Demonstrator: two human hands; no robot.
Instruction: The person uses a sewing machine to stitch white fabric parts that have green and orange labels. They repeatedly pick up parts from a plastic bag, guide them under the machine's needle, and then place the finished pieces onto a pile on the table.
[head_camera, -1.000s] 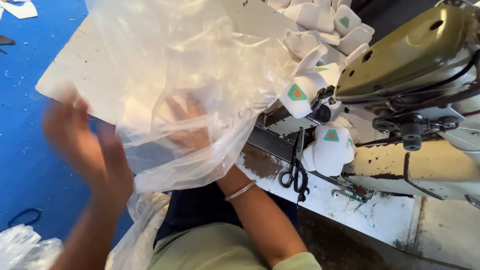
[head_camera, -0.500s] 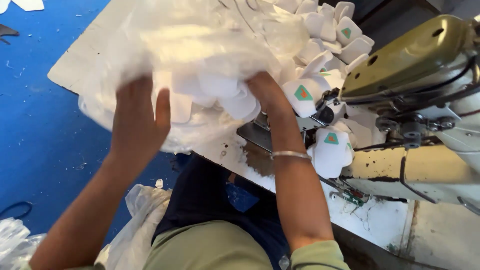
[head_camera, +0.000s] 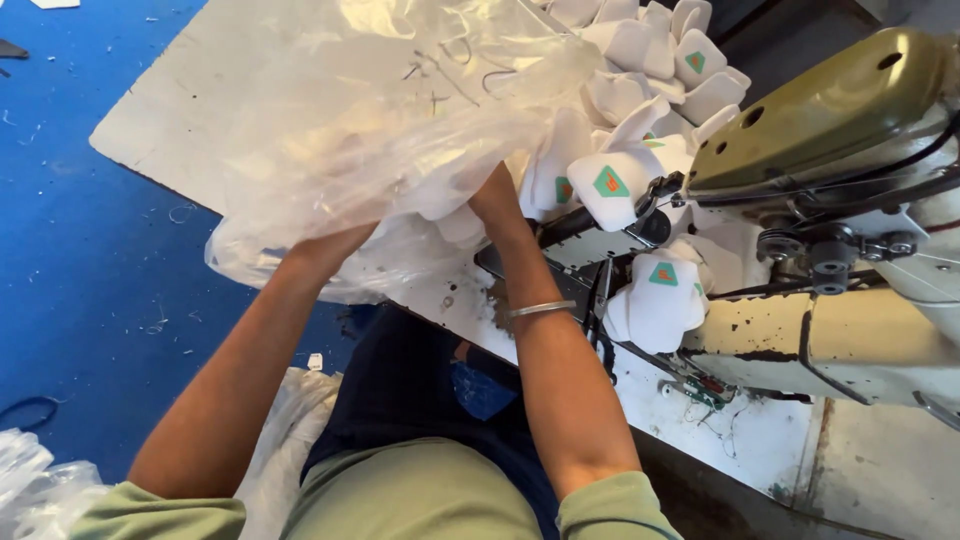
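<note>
A large clear plastic bag (head_camera: 380, 110) lies bunched over the white table (head_camera: 165, 125). Both my forearms reach up into it. My left hand (head_camera: 345, 232) goes in at the bag's lower edge, and the plastic covers its fingers. My right hand (head_camera: 492, 195), with a metal bangle (head_camera: 540, 309) on its wrist, is pushed under the bag beside a pile of white fabric pieces with green diamond labels (head_camera: 610, 185). The fingers of both hands are hidden, so their grip cannot be seen.
An olive and cream sewing machine (head_camera: 830, 110) stands at the right, with more white pieces (head_camera: 660, 295) under its arm. Scissors (head_camera: 602, 300) lie by my right forearm. The blue floor (head_camera: 70, 250) is at the left, with crumpled plastic (head_camera: 30, 490) in the lower left corner.
One second ago the bag was held up and spread open. Half a second ago both hands pressed on the white pieces. Now the bag covers both hands and part of the pile.
</note>
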